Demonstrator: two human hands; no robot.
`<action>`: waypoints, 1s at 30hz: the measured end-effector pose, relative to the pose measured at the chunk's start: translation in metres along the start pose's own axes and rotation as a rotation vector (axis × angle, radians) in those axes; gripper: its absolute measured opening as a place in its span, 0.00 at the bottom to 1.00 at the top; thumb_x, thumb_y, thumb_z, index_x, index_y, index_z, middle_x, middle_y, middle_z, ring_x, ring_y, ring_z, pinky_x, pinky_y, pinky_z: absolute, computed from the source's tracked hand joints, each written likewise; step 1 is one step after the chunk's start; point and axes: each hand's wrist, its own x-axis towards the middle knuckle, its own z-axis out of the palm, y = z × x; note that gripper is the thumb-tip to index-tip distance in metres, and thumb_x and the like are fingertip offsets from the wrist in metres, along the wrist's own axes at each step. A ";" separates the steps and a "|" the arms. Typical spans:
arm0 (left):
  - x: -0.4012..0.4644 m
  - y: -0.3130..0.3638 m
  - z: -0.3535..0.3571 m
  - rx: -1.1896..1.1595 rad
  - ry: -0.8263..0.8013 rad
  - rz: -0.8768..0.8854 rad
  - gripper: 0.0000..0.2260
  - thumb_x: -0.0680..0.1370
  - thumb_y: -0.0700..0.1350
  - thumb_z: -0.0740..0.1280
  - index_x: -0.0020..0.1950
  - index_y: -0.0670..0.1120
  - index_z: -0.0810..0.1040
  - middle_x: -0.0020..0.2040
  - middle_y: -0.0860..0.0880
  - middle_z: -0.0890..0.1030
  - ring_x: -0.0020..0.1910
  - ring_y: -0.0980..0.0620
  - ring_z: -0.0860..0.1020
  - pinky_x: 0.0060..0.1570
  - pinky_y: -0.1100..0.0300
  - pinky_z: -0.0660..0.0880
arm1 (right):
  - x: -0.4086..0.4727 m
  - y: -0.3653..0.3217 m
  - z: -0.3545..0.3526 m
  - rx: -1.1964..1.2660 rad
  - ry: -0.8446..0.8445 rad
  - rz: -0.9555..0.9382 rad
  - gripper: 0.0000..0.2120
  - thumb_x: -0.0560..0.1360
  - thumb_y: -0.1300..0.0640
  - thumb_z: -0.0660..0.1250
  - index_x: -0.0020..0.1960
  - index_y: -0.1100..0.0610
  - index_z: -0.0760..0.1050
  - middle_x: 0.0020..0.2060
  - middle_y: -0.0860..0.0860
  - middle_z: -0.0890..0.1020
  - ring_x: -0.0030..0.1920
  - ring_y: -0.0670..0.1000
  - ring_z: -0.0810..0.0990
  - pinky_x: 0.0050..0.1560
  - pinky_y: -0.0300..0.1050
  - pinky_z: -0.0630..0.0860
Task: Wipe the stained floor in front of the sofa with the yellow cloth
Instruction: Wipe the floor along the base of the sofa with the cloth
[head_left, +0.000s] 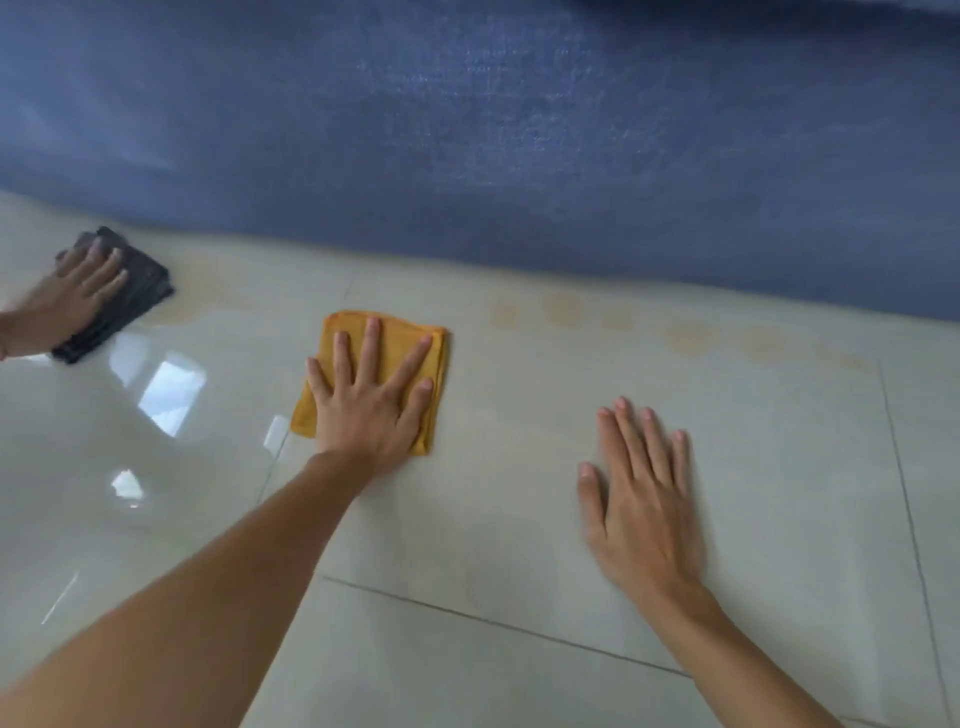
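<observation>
The folded yellow cloth (400, 332) lies on the pale tiled floor (493, 525), a little in front of the blue sofa (519, 130). My left hand (371, 410) presses flat on the cloth with fingers spread. My right hand (639, 493) rests flat on the bare tile to the right, holding nothing. A row of faint yellowish round stains (563, 310) runs along the floor near the sofa's base, right of the cloth, reaching further stains (691, 338). A fainter stain patch (208, 283) lies left of the cloth.
At the far left, another person's hand (72, 301) presses on a dark grey cloth (140, 280) by the sofa's base. The floor there is glossy with window reflections (171, 389). Tile joints (904, 493) cross the floor.
</observation>
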 end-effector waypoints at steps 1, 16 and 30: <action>0.026 0.003 -0.004 -0.007 -0.004 -0.023 0.24 0.79 0.65 0.43 0.76 0.71 0.44 0.82 0.49 0.44 0.79 0.36 0.45 0.72 0.30 0.44 | 0.000 0.000 0.001 0.006 0.006 -0.001 0.29 0.79 0.47 0.52 0.77 0.60 0.64 0.77 0.55 0.65 0.78 0.57 0.61 0.76 0.64 0.57; -0.059 0.112 0.009 -0.017 -0.034 0.296 0.24 0.80 0.64 0.46 0.77 0.67 0.49 0.82 0.47 0.47 0.79 0.35 0.48 0.71 0.30 0.46 | 0.001 0.020 0.000 0.343 0.272 0.159 0.23 0.79 0.55 0.55 0.70 0.63 0.73 0.72 0.58 0.73 0.74 0.60 0.67 0.75 0.64 0.58; 0.042 0.047 0.000 -0.037 -0.023 -0.117 0.25 0.79 0.65 0.44 0.77 0.69 0.46 0.82 0.47 0.43 0.79 0.36 0.42 0.72 0.31 0.41 | -0.022 0.041 -0.002 -0.077 -0.010 0.080 0.29 0.80 0.46 0.52 0.79 0.54 0.58 0.79 0.53 0.59 0.79 0.58 0.56 0.76 0.66 0.52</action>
